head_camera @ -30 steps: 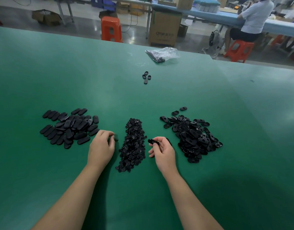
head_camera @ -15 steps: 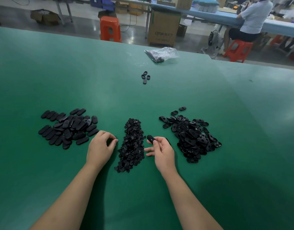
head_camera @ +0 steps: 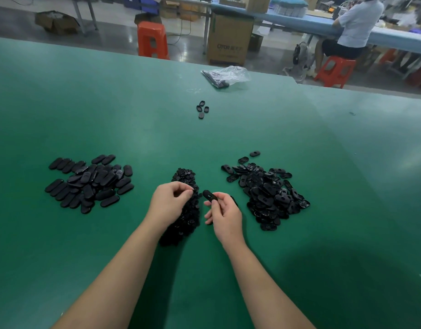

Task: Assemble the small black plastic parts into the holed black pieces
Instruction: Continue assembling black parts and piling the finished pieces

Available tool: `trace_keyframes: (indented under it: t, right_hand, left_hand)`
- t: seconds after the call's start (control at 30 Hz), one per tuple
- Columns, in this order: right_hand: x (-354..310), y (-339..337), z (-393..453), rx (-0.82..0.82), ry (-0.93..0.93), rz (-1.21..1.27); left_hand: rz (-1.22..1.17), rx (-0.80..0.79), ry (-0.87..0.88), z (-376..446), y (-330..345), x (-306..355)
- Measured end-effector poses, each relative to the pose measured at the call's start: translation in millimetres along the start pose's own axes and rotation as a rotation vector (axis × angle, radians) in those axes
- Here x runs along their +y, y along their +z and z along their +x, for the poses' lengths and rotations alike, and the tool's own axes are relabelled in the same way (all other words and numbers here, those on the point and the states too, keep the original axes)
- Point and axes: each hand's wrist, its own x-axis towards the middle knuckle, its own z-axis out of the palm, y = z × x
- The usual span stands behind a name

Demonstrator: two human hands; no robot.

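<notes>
Left hand has lifted, pinching a small black plastic part; right hand pinches the oval holed black piece at 3 o'clock; insertion looks imminent.

Green table, clear plastic bag, orange stool, cardboard box, seated person

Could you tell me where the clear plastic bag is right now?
In the head view, the clear plastic bag lies at the green table's far edge, beyond the four loose black parts.
</notes>
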Motion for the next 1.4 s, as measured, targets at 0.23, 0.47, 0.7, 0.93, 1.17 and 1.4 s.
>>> trace_keyframes:
  t: [0.23, 0.47, 0.7, 0.93, 1.17, 1.4]
  right_hand:
    - [-2, -1, -1, -0.037, 0.007, 0.027]
    - [-2, -3, -1, -0.064, 0.001, -0.01]
    - [-1, -6, -1, -0.066, -0.013, -0.053]
    - [2, -6, 1, -0.061, -0.01, -0.062]
    - [3, -6, 1, -0.051, -0.015, -0.059]
    - [6, -7, 3, -0.048, -0.037, -0.071]
  left_hand:
    - [-0.028, -0.077, -0.057, 3, 13, 6]
    - [0.295, -0.133, 0.001, 4, 16, 10]
    - [0.378, -0.127, 0.052, 2, 21, 21]
    - [0.443, -0.119, 0.093, 2, 25, 22]
    - [0.58, -0.011, 0.159, 0, 31, 21]
    - [0.527, 0.073, 0.116, -5, 38, 23]
